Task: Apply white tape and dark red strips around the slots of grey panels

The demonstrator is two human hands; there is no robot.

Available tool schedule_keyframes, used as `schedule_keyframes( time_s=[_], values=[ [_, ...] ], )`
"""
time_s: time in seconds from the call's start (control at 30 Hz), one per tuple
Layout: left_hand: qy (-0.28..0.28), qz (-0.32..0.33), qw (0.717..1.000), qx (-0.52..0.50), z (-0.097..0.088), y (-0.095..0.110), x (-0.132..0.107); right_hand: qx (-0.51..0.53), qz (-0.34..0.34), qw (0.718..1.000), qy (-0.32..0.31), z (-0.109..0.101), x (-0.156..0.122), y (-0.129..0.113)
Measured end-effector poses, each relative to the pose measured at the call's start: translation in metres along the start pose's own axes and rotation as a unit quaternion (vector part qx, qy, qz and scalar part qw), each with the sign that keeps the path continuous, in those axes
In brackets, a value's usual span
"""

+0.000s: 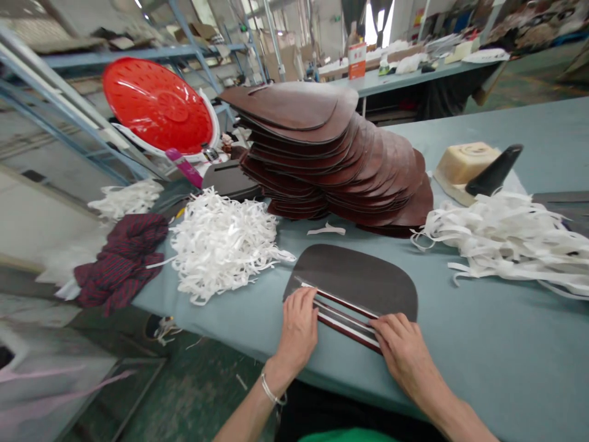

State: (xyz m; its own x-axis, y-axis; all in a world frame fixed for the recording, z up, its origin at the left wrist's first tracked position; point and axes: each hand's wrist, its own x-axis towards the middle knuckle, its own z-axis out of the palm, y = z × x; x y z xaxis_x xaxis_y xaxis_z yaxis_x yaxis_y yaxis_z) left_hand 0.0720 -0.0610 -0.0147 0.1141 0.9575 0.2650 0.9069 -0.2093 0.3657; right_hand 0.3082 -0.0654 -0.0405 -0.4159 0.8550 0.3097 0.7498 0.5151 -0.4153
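Note:
A rounded leather panel (pixel 359 270), dark grey on its upper face, lies on the table in front of me. Along its near side runs a long narrow slot with white strips (pixel 346 320) beside it and reddish-brown leather at the edges. At the slot's left end, my left hand (pixel 298 324) is closed on the panel, fingers bunched together. My right hand (pixel 402 344) grips the panel at the slot's right end with its fingertips pressed together. Both thumbs are partly hidden. Just beyond the panel lies a single white strip (pixel 326 229).
A tall stack of brown leather pieces (pixel 340 159) stands behind the panel. Heaps of white strips (pixel 225 239) lie left and right. A cream block (pixel 467 162) with a black cone-shaped piece (pixel 494 172) sits at the right. Striped cloth (pixel 124 261) hangs at the left table edge, near a red basket (pixel 159 104).

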Motion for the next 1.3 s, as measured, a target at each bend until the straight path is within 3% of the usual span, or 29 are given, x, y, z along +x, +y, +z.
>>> schedule_keyframes(
  time_s=[0.1, 0.17, 0.37, 0.53, 0.7, 1.1, 1.2, 1.3],
  values=[
    [0.020, -0.036, 0.999, -0.005, -0.008, -0.037, 0.000, -0.020, -0.013, 1.000, -0.009, 0.008, 0.015, -0.013],
    [0.019, -0.034, 0.999, -0.020, -0.007, -0.050, -0.004, -0.038, -0.015, 0.999, -0.023, 0.018, 0.032, -0.029],
    [0.045, -0.020, 0.999, 0.001, 0.006, -0.052, -0.012, -0.095, -0.034, 0.994, -0.032, 0.056, 0.087, -0.083],
    [0.011, 0.016, 0.999, 0.045, 0.005, -0.052, -0.011, -0.156, -0.085, 0.984, 0.011, 0.077, 0.097, -0.102],
    [0.006, 0.021, 0.997, 0.070, 0.005, -0.048, -0.011, -0.169, -0.097, 0.981, 0.001, 0.069, 0.079, -0.091],
    [-0.009, 0.018, 0.995, 0.097, 0.000, -0.038, -0.011, -0.196, -0.102, 0.975, 0.020, 0.003, -0.007, -0.028],
    [-0.005, 0.024, 0.995, 0.098, 0.001, -0.038, -0.010, -0.150, -0.091, 0.984, 0.002, -0.008, -0.015, -0.017],
    [0.002, 0.029, 0.995, 0.093, 0.003, -0.040, -0.011, -0.033, -0.050, 0.998, 0.015, -0.011, -0.017, -0.006]
  ],
)
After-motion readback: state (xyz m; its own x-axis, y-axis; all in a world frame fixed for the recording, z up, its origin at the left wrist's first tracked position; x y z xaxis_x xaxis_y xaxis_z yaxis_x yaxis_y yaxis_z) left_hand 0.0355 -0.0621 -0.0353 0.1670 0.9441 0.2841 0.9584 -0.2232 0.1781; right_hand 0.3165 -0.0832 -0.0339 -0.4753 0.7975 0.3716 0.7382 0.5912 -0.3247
